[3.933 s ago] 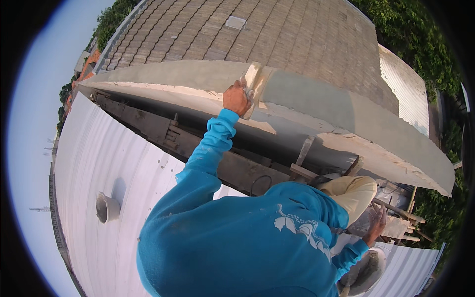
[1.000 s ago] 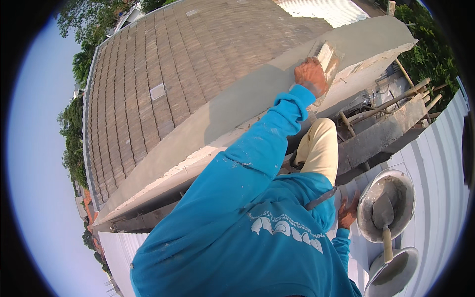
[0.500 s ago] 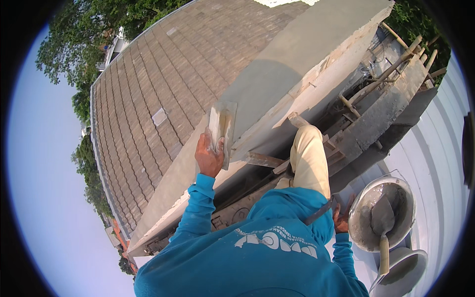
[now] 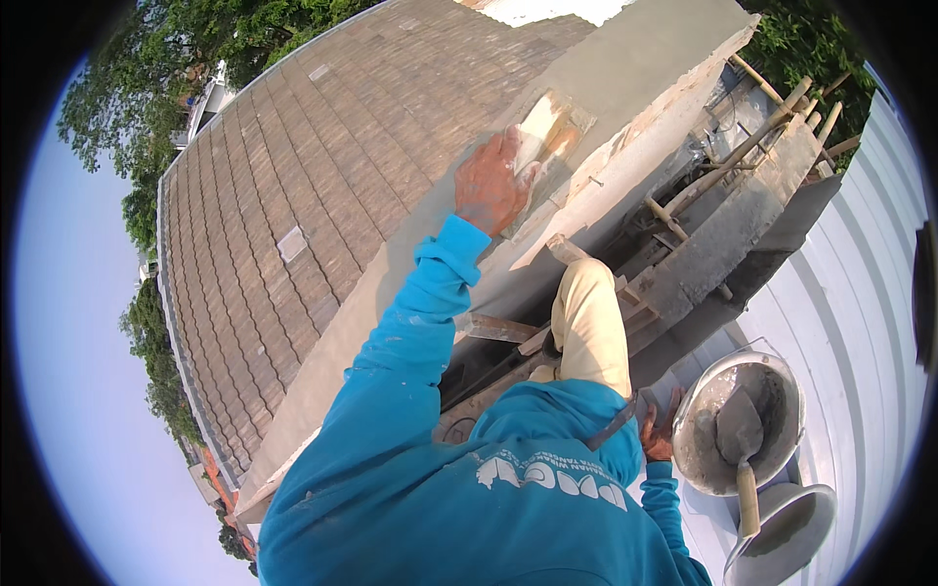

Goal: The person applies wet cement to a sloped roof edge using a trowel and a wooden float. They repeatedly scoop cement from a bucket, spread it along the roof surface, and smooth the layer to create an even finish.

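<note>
Change: since half a second ago the left hand (image 4: 493, 184) and the pale wooden plastering float (image 4: 540, 137) have been carried up and right along the grey rendered wall band (image 4: 625, 68), away from its left stretch.
Left hand: closed around the float, which is pressed flat on the fresh grey render beside the brown tiled roof (image 4: 293, 195).
Right hand: the right hand (image 4: 660, 428) is seen low at right, beside the round metal mortar pan (image 4: 740, 422); its grip cannot be told.
Pan: a mortar-coated trowel (image 4: 740, 439) lies in it, handle toward the near edge.
Hidden: most of the right hand is covered by the blue long-sleeved shirt (image 4: 440, 488); the float's handle is covered by the left hand's fingers.
</note>
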{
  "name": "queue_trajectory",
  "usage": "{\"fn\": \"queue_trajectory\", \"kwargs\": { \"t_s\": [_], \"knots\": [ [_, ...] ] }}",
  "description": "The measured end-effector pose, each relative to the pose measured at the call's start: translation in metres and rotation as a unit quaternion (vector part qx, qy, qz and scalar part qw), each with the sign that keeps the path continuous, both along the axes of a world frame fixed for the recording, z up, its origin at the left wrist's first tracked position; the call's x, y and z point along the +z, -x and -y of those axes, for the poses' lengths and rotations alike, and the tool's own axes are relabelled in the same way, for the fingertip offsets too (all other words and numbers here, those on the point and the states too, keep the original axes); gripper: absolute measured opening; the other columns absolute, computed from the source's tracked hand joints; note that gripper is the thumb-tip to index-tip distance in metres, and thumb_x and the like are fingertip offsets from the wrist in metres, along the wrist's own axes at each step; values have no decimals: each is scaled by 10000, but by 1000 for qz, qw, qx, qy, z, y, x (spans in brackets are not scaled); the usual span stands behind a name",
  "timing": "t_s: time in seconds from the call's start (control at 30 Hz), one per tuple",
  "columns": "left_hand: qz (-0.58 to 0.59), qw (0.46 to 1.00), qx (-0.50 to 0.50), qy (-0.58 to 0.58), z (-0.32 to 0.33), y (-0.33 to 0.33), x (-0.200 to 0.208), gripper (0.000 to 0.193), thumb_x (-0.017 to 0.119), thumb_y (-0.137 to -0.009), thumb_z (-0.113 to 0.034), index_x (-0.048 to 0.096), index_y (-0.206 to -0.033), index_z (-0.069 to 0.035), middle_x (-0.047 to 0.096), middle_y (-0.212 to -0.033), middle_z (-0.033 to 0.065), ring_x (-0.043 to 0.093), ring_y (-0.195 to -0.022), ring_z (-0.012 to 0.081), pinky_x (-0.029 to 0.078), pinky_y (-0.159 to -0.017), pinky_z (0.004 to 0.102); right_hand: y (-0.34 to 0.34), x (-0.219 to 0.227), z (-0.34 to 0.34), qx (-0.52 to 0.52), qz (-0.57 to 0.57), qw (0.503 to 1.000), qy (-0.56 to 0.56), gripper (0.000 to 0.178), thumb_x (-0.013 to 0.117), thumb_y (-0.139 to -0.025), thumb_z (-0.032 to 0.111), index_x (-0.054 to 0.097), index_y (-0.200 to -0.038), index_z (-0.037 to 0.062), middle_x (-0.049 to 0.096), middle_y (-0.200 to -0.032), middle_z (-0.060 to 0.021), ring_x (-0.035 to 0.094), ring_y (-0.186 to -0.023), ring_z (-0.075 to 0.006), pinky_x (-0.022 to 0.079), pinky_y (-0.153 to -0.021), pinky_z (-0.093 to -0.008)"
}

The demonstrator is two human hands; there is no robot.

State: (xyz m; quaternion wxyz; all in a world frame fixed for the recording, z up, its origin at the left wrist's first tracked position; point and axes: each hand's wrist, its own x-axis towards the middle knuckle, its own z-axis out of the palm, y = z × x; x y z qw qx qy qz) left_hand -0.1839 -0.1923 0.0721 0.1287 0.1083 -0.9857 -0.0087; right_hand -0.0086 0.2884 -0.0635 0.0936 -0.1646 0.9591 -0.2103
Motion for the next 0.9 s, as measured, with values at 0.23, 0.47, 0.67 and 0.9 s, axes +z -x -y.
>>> {"fn": "queue_trajectory", "kwargs": {
  "t_s": [0.23, 0.47, 0.67, 0.9],
  "knots": [
    [51, 987, 153, -13, 15, -216, 24, 599, 724, -825, -221, 514, -1343, -5, 603, -1006, 142, 624, -881, 315, 527, -748, 397, -2, 5, 4, 14, 34, 999, -3, 590, 532, -947, 335, 406, -1435, 28, 424, -1438, -259, 393, -1324, -464, 298, -1113, -537],
    [-3, 991, 132, -28, 13, -59, 9, 570, 670, -882, -315, 523, -1327, 9, 622, -1025, 154, 633, -895, 338, 516, -733, 422, -4, 11, 11, -19, 35, 999, -1, 610, 517, -952, 374, 390, -1445, 38, 429, -1436, -250, 387, -1330, -457, 292, -1117, -531],
    [-7, 999, 19, -37, -23, 43, -4, 604, 627, -880, -314, 492, -1338, 54, 607, -1092, 164, 613, -958, 316, 511, -798, 422, -11, -2, 8, -33, -27, 998, -40, 589, 529, -947, 376, 419, -1430, 59, 475, -1408, -217, 429, -1311, -422, 314, -1108, -516],
    [-4, 993, 102, -63, -13, -168, 12, 574, 652, -873, -272, 494, -1336, 29, 586, -1013, 147, 611, -900, 327, 515, -748, 429, -20, -24, 0, -52, -54, 997, -24, 561, 553, -934, 380, 472, -1398, 76, 492, -1392, -217, 448, -1294, -426, 327, -1096, -514]
  ]
}}
